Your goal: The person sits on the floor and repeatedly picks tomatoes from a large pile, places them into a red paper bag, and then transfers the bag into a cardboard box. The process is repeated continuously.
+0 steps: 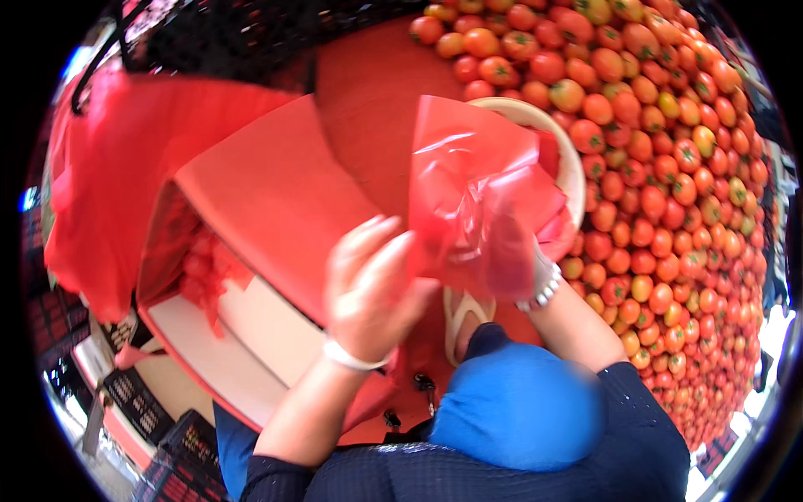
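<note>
My right hand (511,251) is inside or behind a translucent red plastic sheet or bag (470,169), which veils its fingers; whether they grip it cannot be told. A pale round tub (574,163) stands just beyond, with red plastic in it. Left of the plastic, my left hand (370,282) is raised, blurred, fingers apart, with nothing seen in it. Below and left of that hand lies an open-sided box with a red top (270,169) and pale boards (219,351) inside. Crumpled red plastic (207,270) hangs in its opening.
A large heap of tomatoes (652,188) fills the right side. Red sheeting (157,157) drapes at the left. Black crates (194,445) stand at the lower left. A foot in a pale sandal (455,320) is below my hands. Dark netting or crates (232,44) lie at the top.
</note>
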`<state>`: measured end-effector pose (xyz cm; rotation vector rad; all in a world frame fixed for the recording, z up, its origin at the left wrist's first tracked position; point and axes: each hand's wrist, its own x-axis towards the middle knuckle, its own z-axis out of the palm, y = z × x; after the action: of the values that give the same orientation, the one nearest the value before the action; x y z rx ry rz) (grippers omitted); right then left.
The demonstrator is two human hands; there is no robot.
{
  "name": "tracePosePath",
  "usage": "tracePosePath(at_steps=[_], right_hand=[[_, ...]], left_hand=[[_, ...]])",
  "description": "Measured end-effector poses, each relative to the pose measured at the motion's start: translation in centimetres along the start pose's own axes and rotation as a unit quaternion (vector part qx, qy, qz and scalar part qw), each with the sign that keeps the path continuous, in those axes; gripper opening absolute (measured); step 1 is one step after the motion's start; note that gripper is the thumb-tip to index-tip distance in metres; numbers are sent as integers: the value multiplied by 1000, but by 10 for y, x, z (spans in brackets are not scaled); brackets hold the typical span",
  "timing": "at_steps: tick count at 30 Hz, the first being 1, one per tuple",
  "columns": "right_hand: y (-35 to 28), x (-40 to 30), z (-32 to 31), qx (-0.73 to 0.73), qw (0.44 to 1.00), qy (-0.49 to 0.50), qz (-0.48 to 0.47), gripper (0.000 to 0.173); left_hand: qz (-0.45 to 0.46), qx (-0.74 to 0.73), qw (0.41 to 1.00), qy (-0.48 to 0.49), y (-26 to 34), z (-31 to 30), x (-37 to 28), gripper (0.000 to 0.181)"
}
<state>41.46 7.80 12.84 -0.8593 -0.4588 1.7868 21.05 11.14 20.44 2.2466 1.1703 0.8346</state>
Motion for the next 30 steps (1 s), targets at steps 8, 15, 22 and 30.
tracePosePath(at_steps=[8, 15, 22, 30], right_hand=[[-10, -21, 43, -13, 900, -317, 300, 99], [-21, -54, 4, 19, 996, -21, 90, 66], [-34, -112, -118, -763, 605, 181, -136, 35], [-113, -22, -208, -860, 343, 377, -22, 51]], left_hand=[[-361, -504, 775, -125, -55, -108, -62, 88], [-502, 220, 826, -131, -244, -150, -108, 62], [-318, 584, 747, 20, -325, -149, -239, 57], [-397, 474, 782, 75, -362, -185, -261, 82]])
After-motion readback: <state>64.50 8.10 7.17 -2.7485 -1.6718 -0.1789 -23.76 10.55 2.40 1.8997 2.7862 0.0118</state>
